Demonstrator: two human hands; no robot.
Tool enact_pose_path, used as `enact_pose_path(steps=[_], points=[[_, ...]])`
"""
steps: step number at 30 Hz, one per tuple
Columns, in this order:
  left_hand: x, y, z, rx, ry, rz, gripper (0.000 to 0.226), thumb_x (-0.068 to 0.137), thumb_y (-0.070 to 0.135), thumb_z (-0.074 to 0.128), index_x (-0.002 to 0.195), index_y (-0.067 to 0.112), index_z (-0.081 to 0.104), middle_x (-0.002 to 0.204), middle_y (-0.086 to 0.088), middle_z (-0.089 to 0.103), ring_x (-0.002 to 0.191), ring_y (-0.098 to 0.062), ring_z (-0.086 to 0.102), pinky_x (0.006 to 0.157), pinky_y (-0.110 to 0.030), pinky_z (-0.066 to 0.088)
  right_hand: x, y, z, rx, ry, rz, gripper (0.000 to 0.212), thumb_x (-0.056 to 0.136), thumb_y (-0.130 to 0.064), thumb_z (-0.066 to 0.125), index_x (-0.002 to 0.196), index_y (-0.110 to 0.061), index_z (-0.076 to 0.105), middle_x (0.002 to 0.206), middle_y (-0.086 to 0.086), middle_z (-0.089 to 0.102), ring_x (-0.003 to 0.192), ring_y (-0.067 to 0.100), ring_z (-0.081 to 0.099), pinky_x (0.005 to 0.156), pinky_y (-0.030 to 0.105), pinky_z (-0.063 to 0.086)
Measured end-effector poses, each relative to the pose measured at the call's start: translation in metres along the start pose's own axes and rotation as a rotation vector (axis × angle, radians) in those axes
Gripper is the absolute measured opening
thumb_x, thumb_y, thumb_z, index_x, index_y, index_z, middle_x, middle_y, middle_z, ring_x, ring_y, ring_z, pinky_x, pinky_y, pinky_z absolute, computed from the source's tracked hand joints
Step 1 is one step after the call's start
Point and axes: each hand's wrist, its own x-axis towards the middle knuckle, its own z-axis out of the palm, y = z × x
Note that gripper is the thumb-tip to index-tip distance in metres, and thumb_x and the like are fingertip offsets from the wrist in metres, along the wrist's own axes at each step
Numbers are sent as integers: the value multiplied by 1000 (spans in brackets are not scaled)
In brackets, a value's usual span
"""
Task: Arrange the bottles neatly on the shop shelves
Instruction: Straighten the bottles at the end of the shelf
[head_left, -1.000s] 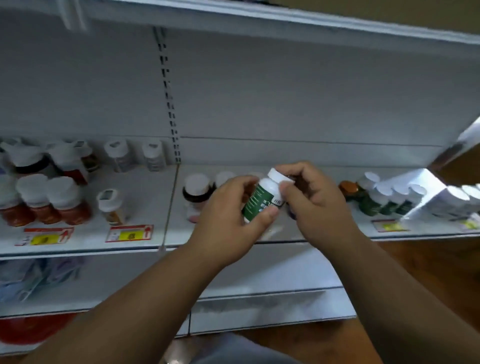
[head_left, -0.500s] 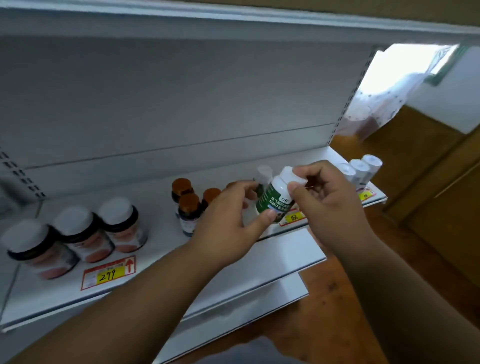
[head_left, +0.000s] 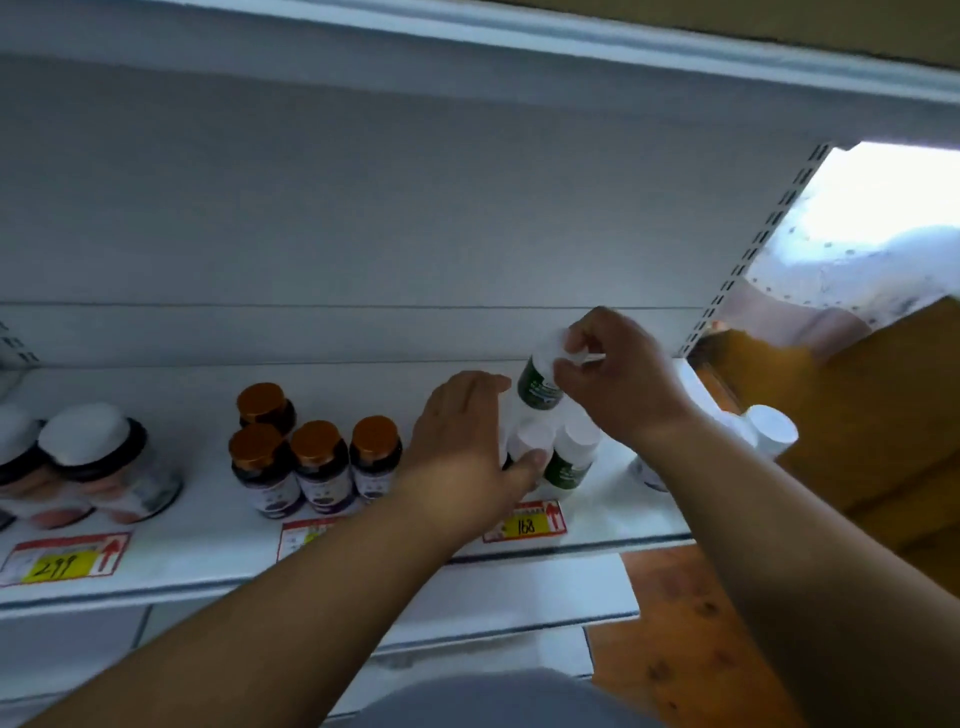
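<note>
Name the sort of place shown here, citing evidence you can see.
Probably a shop aisle, perhaps a pharmacy: white metal shelf, yellow price tags along its edge, grouped orange-capped bottles, and a green-labelled bottle being shelved.

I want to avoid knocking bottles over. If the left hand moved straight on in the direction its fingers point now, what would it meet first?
The left hand points right and slightly back. Its fingertips seem already to touch the white-capped green bottles standing on the shelf, so those come first, though depth is unclear.

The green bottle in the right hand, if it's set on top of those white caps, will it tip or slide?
The green bottle looks narrow and tall, so it probably tips easily. The white caps below look smooth, so it may slide. The right hand grips it by its cap, tilted; the left hand steadies the group.
</note>
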Motion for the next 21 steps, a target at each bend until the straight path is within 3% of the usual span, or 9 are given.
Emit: enact_pose_path(steps=[2,6,8,14,21], points=[[10,0,14,172,-52,-125,95,80,68,58,151,25,12,159,2,12,145,-18,9,116,-34,15,14,17,14,-16,-113,-93,18,78,-23,70,84,-22,53,92,-6,56,84,16,55,64,23,42],[24,-4,33,363,-116,-255,113,72,87,41,153,24,-5,162,-2,-12,148,-25,-15,119,-43,0,28,36,40,-50,-335,-179,17,77,-24,69,85,-23,53,92,-3,55,82,16,55,65,26,45],[26,-3,37,354,-163,-266,116,71,86,44,154,22,-5,162,-3,-11,148,-26,-13,119,-44,3,31,39,47,-58,-408,-204,17,78,-26,68,85,-24,54,93,-3,56,83,18,56,69,31,47],[25,-4,38,285,-140,-219,108,73,77,55,153,20,9,159,-1,10,143,-24,19,114,-38,24,28,47,51,-17,-455,-251,13,85,-26,61,92,-27,50,97,-5,56,85,16,53,68,28,39],[20,-6,40,297,-119,-179,101,78,72,55,153,22,10,159,2,10,143,-23,18,114,-37,23,24,41,57,-13,-394,-227,9,93,-28,48,91,-20,51,87,-4,53,75,14,50,56,24,32]])
